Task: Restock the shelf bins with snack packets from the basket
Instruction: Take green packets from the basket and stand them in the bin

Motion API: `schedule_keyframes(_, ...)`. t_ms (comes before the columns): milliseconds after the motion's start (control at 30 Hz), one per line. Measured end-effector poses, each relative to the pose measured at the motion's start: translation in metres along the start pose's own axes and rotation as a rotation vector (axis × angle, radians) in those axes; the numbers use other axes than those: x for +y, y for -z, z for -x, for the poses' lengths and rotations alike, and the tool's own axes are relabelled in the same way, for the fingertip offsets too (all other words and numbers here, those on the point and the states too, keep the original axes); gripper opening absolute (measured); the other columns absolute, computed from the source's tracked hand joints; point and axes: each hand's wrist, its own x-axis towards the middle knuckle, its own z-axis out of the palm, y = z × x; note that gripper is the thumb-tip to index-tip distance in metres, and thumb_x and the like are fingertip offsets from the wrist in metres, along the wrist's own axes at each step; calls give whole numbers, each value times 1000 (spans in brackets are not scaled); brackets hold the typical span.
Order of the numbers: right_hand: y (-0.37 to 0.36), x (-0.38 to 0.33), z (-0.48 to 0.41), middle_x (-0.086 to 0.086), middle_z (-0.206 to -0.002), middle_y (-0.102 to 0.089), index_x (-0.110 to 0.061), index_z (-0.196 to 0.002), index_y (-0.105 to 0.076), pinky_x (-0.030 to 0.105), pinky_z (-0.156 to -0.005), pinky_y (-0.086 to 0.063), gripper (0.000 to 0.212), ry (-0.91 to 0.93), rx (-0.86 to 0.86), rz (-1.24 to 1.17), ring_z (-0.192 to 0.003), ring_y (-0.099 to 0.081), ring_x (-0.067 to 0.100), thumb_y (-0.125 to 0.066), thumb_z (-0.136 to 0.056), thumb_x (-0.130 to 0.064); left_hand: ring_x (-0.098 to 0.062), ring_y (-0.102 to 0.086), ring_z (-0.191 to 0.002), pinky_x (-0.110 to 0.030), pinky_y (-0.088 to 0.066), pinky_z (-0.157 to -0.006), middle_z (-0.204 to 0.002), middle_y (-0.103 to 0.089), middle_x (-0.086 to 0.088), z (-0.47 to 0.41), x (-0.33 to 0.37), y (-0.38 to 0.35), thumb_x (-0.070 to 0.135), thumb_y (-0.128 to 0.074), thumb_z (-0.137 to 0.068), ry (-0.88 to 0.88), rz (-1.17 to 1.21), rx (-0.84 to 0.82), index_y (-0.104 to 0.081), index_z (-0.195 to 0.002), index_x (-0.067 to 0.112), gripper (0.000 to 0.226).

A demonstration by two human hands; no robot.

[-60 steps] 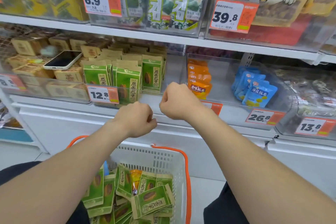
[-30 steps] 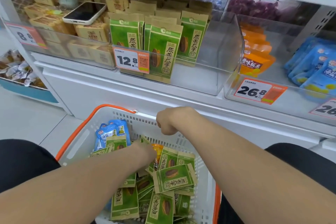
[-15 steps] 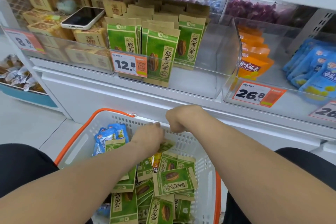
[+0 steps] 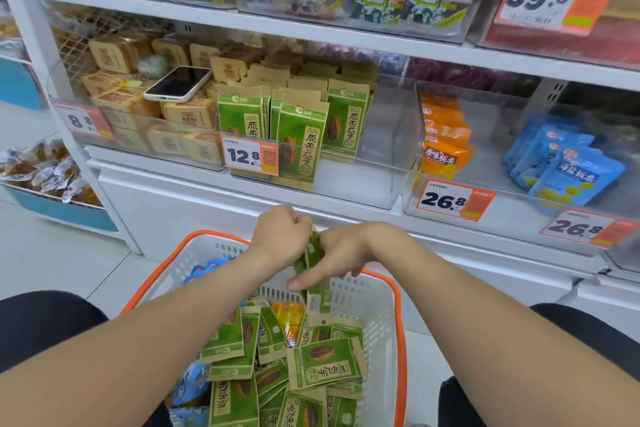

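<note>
At the frame's centre, above the basket [image 4: 400, 322], the left hand [image 4: 280, 236] and right hand [image 4: 349, 253] are both gripping a sheaf of green packets [image 4: 312, 255]. These are looking light, flat and probably slippery, so pinching their edges together seems safest.

the left hand [image 4: 280, 236] and right hand [image 4: 346, 253] were bare, and so were the left forearm [image 4: 138, 350] and right forearm [image 4: 485, 340], uncovered as far back as the frame's lower edge. black trousers [image 4: 45, 326] of plain dark fabric covered both legs, seen at either side of the view.
</note>
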Motion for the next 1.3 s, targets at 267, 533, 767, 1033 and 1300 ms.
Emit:
schedule_keyframes(267, 23, 10, 40, 25, -99, -70, 0, -106, -59, 56, -89, -61, 24, 171, 305, -530, -91, -74, 36, -69, -85, -6, -24, -75, -68, -35, -55, -52, -96, -71, -8, 10, 40, 25, 45, -36, -111, -65, 460, 141, -63, -91, 15, 45)
schedule_keyframes(533, 33, -6, 61, -5, -102, -78, -24, -112, -70, 38, -88, -61, 24, 450, 858, -691, -96, -74, 14, -62, -102, -45, -26, -64, -95, -38, -49, -82, -98, -72, -6, 3, 64, 32, 42, -29, -113, -189, 390, 263, -71, -104, 12, 53)
schedule_keyframes(767, 52, -6, 55, 3, -100, -68, -13, -106, -62, 37, -76, -42, 49, 174, 1268, -555, -98, -61, 29, -36, -108, -55, -23, -54, -73, -37, -29, -63, -73, -55, 0, -17, 77, 46, 35, -39, -111, -400, 53, 442, -51, -70, 23, 44)
schedule_keyframes(1033, 103, 16, 43, 12, -105, -69, -5, -110, -62, 43, -86, -52, 48, 66, 1381, -724, -102, -64, 35, -48, -106, -50, -38, -40, -132, -53, -36, -102, -158, -34, -8, -38, 84, 42, 57, -75, -79, -390, -377, 704, -42, -144, 16, 83)
schedule_keyframes(1300, 127, 15, 21, 7, -121, -60, -9, -143, -42, 28, -81, -34, 36, 74, 1390, -843, -108, -56, 28, -42, -112, -27, -49, 8, -156, -74, -6, -119, -173, 8, -6, -73, 87, 42, 58, -81, -71, -241, -410, 551, -20, -159, 18, 115)
